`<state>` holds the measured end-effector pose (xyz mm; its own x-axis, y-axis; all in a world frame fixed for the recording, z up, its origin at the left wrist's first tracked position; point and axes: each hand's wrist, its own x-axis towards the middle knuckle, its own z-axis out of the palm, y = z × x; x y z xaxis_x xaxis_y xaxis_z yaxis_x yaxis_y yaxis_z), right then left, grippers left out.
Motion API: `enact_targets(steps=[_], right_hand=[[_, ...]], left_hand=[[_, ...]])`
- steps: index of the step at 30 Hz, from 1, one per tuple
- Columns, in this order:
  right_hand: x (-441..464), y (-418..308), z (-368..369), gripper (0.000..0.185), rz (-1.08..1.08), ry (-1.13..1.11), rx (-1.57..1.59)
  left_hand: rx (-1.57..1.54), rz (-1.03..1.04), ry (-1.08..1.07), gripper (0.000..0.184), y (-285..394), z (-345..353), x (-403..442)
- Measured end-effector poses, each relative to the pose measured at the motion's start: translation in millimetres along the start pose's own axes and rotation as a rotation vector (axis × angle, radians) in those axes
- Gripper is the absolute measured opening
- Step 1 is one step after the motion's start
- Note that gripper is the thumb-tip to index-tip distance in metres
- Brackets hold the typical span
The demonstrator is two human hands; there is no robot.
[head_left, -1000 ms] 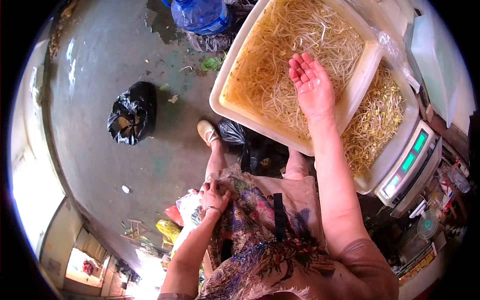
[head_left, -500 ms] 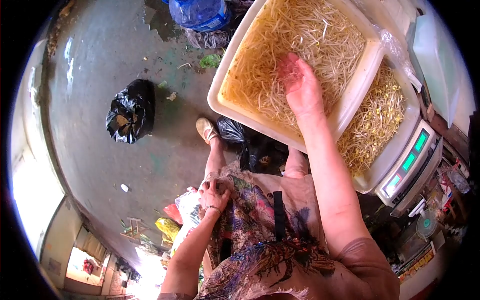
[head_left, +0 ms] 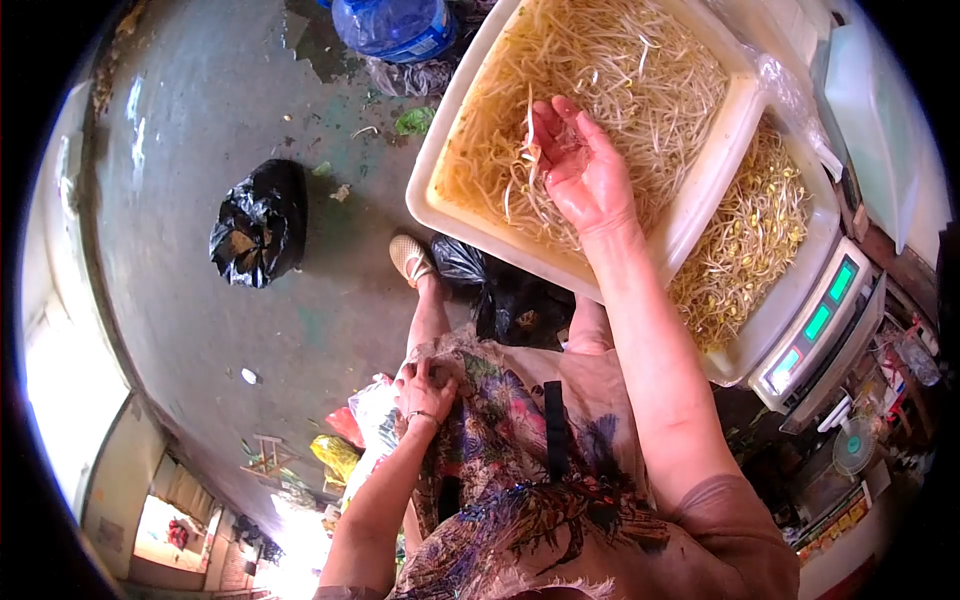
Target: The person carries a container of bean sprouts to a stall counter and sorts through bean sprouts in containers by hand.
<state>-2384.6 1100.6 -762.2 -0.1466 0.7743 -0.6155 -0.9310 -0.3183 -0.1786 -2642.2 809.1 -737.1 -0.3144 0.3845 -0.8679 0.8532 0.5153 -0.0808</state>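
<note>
- The right hand (head_left: 585, 172) was over the big white tub (head_left: 480, 242), with its palm turned up and wet.
- Its fingers were bent a little and the thumb was apart from them, so the grip was not closed tight on anything.
- A few loose bean sprouts (head_left: 531, 125) hung by the fingertips, on the side away from the thumb.
- The longest one stood out past the fingers, with its long way running up and down the view, almost in line with the arm.
- The pile of pale bean sprouts (head_left: 640, 85) lay in the tub, under the hand and all around it, pointing every which way.
- Most of the pile lay past the fingertips and off to the thumb side. I could not tell if the back of the hand touched it.
- The right hand was much nearer to the sprouts than the left hand (head_left: 425, 390).
- The left hand rested on the lap, on the flowery cloth (head_left: 495, 420), well apart from the tub. Its fingers were bent, but I could not tell if they pinched the cloth.
- Just beside the big tub, on the right arm's side, was another tub (head_left: 822, 215) with yellow-headed sprouts (head_left: 755, 235). A scale (head_left: 815, 325) with green lights was next to it.
</note>
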Motion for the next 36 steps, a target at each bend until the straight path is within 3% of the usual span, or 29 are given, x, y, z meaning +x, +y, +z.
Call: enact_targets(steps=[5,9,17,24,26,29,30,31,34,36], right_hand=[[-5,-1,9,0.031,0.03,-0.144,0.012],[-18,-5,25,0.034,0.0,-0.123,-0.033],[-26,-22,34,0.042,-0.054,-0.128,-0.339],[-30,-28,65,0.036,-0.111,-0.192,-0.513],[-32,-20,86,0.033,-0.084,-0.267,-0.977],[-32,10,137,0.027,-0.025,-0.512,-1.086],[-38,20,162,0.024,0.089,-0.563,-1.019],[-33,38,174,0.023,-0.065,-0.757,-1.0],[-50,30,238,0.025,0.154,-1.026,-1.019],[-34,54,238,0.024,0.288,-1.138,-0.676]], left_hand=[[-0.004,-0.007,0.008,0.055,2,-1,0],[-0.006,0.003,0.011,0.055,2,-1,0],[-0.001,0.0,-0.013,0.055,-1,-2,1],[-0.018,0.014,-0.019,0.056,-5,0,4],[-0.034,0.02,-0.019,0.056,-7,0,5],[-0.031,0.028,-0.012,0.055,-7,-3,4],[-0.027,0.017,-0.018,0.055,-6,-4,4],[-0.023,0.027,-0.019,0.055,-7,-3,4],[-0.043,0.038,0.023,0.053,-9,-3,4],[-0.054,0.054,0.03,0.053,-10,-5,5]])
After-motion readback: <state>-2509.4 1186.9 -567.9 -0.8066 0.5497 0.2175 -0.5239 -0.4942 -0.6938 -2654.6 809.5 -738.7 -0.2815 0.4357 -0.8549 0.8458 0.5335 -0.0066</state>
